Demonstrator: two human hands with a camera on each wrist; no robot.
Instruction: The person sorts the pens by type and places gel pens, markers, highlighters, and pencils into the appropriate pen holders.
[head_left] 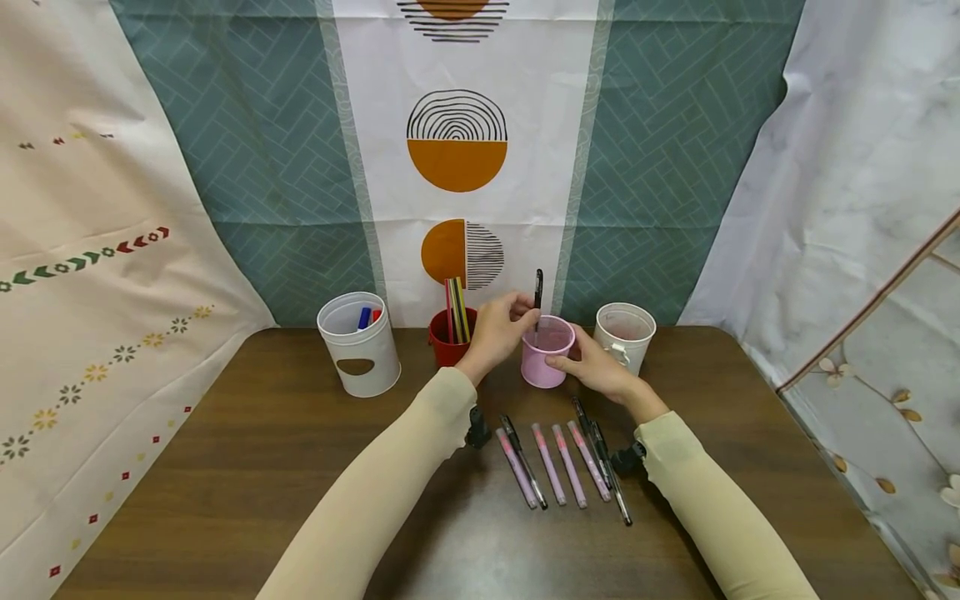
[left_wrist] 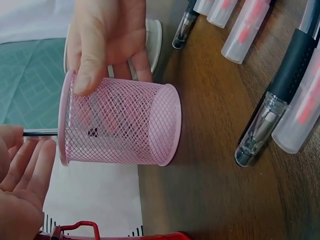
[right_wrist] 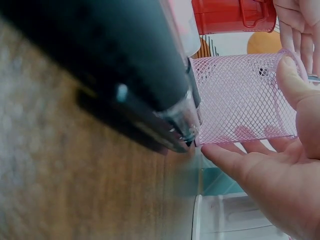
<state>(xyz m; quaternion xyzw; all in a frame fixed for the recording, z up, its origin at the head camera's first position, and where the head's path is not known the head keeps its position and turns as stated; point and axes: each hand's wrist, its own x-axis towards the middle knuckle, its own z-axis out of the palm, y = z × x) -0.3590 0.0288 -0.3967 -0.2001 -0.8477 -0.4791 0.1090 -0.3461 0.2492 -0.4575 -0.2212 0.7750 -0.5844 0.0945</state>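
Observation:
My left hand [head_left: 501,328] pinches a black pen [head_left: 538,287] upright at the pink mesh pen cup [head_left: 543,368]. The pen's lower end passes the rim into the cup, as the left wrist view also shows. My right hand [head_left: 602,368] grips the cup from its right side, thumb near the rim and the other fingers behind the mesh. In front of the cup lie several pale pink pens [head_left: 549,464] with several black pens [head_left: 611,472] among them.
Left of the pink cup stands a red bucket [head_left: 444,353] holding coloured sticks. Farther left is a white container [head_left: 372,367] with a blue and a red item inside. A white cup [head_left: 632,329] stands behind my right hand. A patterned cloth [head_left: 285,167] hangs behind the wooden table [head_left: 247,467].

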